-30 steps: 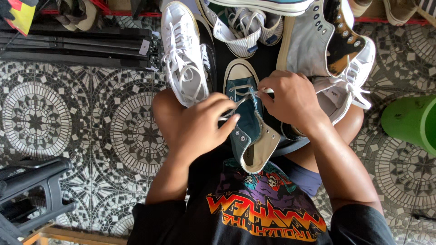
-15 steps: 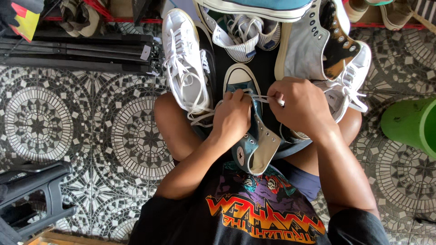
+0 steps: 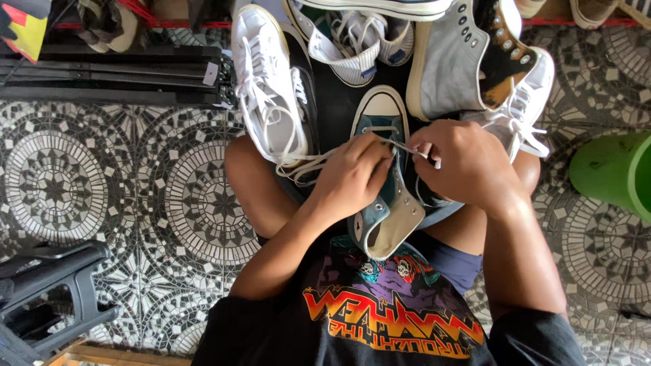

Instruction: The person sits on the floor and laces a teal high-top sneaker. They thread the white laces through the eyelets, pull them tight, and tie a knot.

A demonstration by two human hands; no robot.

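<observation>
Two hands work over one teal high-top sneaker [image 3: 381, 177], which lies on our lap with its toe pointing away from us, and we place everything else by that shoe. Nearest us, at the shoe's heel end, the tan-lined collar gapes open and its upper eyelets stand empty. Our left hand [image 3: 352, 175] rests on the shoe's left side, fingers curled shut around the white lace [image 3: 305, 167], whose slack loops trail off to the left of the shoe. Our right hand [image 3: 468, 163] sits just right of the shoe, fingers pinched tight on the lace's other end, the tip poking out between them.

As we judge it, the lacing is barely begun: the lace crosses only near the toe, and the eyelets up to the collar are left to thread. We cannot see which eyelet the lace enters now, since both hands cover the middle of the shoe.

Left of the shoe and touching our knee lies a white low sneaker [image 3: 268, 85]. Beyond the shoe's toe sits a striped sneaker [image 3: 356, 44], and to the far right of the toe a grey high-top [image 3: 451, 64] leans over another white sneaker [image 3: 522, 108]. Further still, more shoes are cut off by the top edge. Well right of the shoe a green bucket [image 3: 614, 176] is only partly in view; far left, black folded stands [image 3: 108, 71] lie on the patterned tile floor [image 3: 102, 176].
</observation>
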